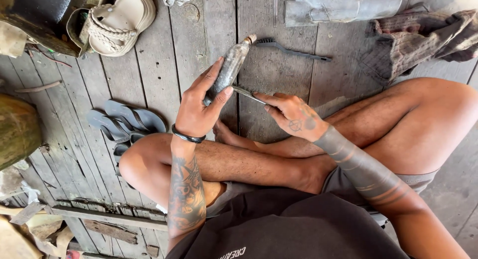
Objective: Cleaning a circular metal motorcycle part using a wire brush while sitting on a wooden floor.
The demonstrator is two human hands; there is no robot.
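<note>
The person sits cross-legged on a plank floor (159, 64). The left hand (199, 107) has its fingers (211, 74) clasped around a grey, dusty cylinder (230, 67), held above the floor in front of the knees with its capped end pointing away. The right hand (294, 114) pinches a thin flat blade (247, 93), its tip laid against the lower part of the cylinder just beside the left thumb.

To do this well, the left hand would best hold the cylinder steady while the blade works at a shallow angle, stroking away from the thumb, since the two are nearly touching. Light, short passes seem safer than hard ones; a slip could carry the blade towards the palm or the bare leg below.

A dark brush (289, 49) lies on the floor just beyond the cylinder, within easy reach. A crumpled cloth (423, 37) sits to the right, near the right knee, and a metal part (343, 5) lies at the top edge. To the left are grey flip-flops (127, 120) and a cream sandal (117, 22), both well apart from the hands. Nothing stands between the hands and the work.
</note>
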